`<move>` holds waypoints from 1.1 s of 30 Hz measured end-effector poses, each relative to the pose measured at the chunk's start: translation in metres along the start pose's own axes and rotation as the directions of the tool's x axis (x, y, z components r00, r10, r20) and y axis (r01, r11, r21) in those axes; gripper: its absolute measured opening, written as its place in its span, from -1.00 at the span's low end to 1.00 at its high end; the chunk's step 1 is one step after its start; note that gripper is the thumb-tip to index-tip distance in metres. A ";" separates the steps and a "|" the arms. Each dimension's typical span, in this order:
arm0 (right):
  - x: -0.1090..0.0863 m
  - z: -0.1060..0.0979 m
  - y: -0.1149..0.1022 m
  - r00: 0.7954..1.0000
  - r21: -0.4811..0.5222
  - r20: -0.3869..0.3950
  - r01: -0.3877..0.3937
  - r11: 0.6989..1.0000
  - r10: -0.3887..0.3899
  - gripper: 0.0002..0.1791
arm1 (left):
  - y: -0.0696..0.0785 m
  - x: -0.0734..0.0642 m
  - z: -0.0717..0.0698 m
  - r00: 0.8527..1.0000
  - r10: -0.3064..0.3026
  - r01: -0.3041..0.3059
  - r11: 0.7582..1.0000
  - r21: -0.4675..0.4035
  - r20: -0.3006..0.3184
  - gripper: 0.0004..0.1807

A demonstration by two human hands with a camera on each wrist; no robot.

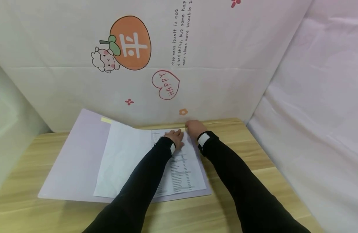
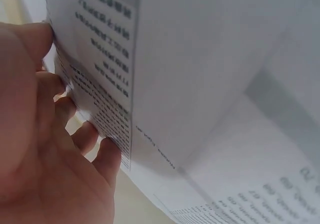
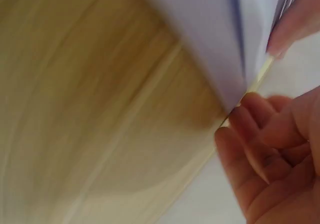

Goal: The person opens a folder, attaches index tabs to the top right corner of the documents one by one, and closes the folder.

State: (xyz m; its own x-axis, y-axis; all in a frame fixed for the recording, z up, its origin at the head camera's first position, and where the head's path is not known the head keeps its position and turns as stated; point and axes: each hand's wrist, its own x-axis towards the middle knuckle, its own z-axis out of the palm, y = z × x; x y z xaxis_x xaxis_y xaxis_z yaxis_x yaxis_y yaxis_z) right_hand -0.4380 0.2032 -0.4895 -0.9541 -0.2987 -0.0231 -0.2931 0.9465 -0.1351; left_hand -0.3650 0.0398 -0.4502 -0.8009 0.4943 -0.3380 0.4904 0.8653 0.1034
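Observation:
A pale purple folder (image 1: 68, 165) lies spread out on the table with white sheets in it. The left sheet (image 1: 120, 152) looks blank, while a printed sheet (image 1: 193, 171) with columns of small text covers the right side. Near the top of that printed sheet rests my left hand (image 1: 176, 139), its fingers touching the paper along the far edge. At the folder's far right corner, my right hand (image 1: 195, 128) has its fingers bent and pinches the corner; the right wrist view shows the fingertips (image 3: 223, 134) there. The thumb's exact contact is partly hidden.
The wood-grain table (image 1: 254, 168) extends to both sides and in front of the folder. Behind it hangs a white printed cloth (image 1: 208, 87), close to the folder's far edge. Another pale cloth (image 1: 321, 123) hangs on the right.

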 end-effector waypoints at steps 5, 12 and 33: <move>-0.006 0.003 -0.005 0.995 -0.042 0.092 0.039 0.998 -0.035 -0.53 | -0.003 0.000 0.010 0.999 0.035 -0.034 0.992 0.125 -0.007 -0.35; -0.015 0.005 -0.018 0.990 -0.114 0.138 0.047 0.992 -0.031 -0.62 | 0.001 -0.014 0.017 1.000 0.027 -0.025 0.970 0.244 -0.005 -0.39; -0.027 0.002 -0.008 0.996 -0.093 0.064 0.072 0.993 -0.067 -0.39 | -0.006 -0.060 0.016 0.994 -0.046 0.023 0.976 0.216 0.100 0.03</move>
State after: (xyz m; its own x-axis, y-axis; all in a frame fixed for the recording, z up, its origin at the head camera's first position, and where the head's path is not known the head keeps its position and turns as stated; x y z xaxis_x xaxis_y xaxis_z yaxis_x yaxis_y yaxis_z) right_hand -0.4098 0.2037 -0.4901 -0.9265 -0.3683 -0.0769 -0.3659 0.9296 -0.0432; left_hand -0.3143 0.0035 -0.4451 -0.7840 0.4434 -0.4344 0.5345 0.8381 -0.1092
